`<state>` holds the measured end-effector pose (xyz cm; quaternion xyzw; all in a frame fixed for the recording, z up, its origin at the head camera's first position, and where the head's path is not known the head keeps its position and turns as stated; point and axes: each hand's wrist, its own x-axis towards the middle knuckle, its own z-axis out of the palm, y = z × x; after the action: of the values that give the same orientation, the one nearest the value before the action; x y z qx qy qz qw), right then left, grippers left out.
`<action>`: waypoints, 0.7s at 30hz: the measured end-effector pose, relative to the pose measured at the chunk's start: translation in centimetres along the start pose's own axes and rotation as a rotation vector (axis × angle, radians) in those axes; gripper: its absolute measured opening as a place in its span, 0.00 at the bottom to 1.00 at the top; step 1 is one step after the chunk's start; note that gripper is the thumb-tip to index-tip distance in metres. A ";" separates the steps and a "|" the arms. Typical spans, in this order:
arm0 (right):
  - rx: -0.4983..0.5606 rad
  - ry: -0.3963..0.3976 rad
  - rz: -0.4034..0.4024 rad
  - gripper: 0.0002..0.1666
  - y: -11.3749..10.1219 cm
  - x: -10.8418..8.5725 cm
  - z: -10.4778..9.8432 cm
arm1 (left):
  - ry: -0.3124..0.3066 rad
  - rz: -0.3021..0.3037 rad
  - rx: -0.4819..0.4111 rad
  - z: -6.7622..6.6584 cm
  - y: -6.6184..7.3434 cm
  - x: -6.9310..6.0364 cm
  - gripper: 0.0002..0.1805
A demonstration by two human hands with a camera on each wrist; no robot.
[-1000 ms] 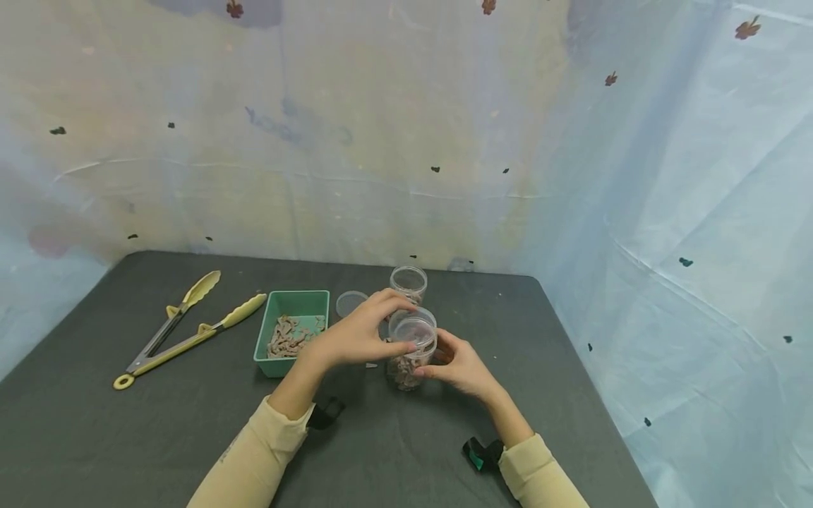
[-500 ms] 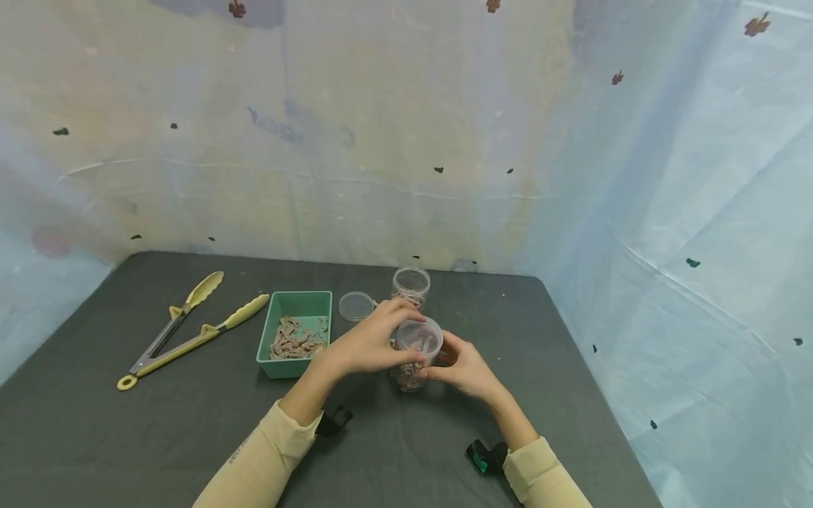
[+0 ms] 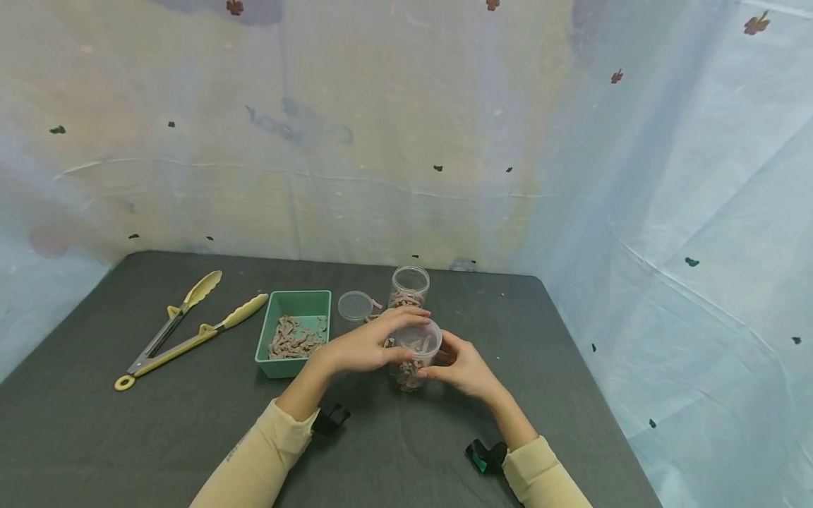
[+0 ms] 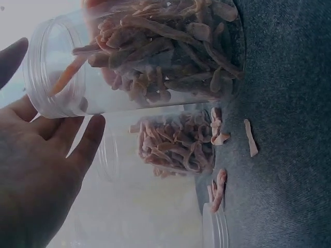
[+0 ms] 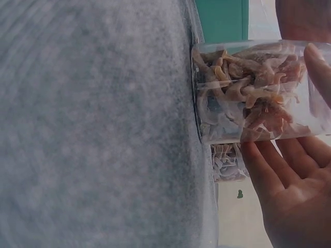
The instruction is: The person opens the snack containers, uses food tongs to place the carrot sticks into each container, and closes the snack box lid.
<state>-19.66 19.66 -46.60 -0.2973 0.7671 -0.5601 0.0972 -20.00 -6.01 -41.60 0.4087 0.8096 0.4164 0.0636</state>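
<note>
A clear jar [image 3: 406, 381] partly filled with brownish dried strips stands upright on the dark table. My right hand [image 3: 466, 368] grips its right side, thumb in front and fingers behind, as the right wrist view confirms. Over the jar's mouth sits a clear round lid [image 3: 424, 340]. My left hand [image 3: 362, 344] holds this lid by its edge, thumb near and fingers on the far side. Seen from the left wrist, the strips [image 4: 170, 57] fill the jar's lower part, and one orange-tinged strip [image 4: 67, 77] reaches up toward the rim.
Behind stands a second, lidless jar [image 3: 410, 279] of strips. Near it lie a loose lid [image 3: 354, 305] and stray strips [image 4: 251, 138]. A green tray [image 3: 292, 368] holding more strips is left of the hands. Yellow-tipped tongs [image 3: 181, 356] lie spread farther left.
The lid in my left hand has come down from above the jar onto its mouth. My right hand keeps its grip on the jar.
</note>
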 end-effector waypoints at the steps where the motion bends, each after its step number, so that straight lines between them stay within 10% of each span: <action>1: -0.001 0.000 0.000 0.43 0.0 0.0 0.0 | -0.004 0.003 -0.014 0.0 0.0 0.0 0.34; 12: 0.005 -0.007 -0.006 0.42 0.2 0.1 0.0 | 0.152 -0.107 0.046 0.6 0.0 0.2 0.41; 21: 0.009 -0.004 0.000 0.43 0.1 0.1 0.0 | 0.111 -0.037 0.044 0.1 -0.2 0.1 0.32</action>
<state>-19.75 19.64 -46.71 -0.2982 0.7643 -0.5629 0.0999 -20.13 -5.91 -41.78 0.3713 0.8284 0.4192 0.0174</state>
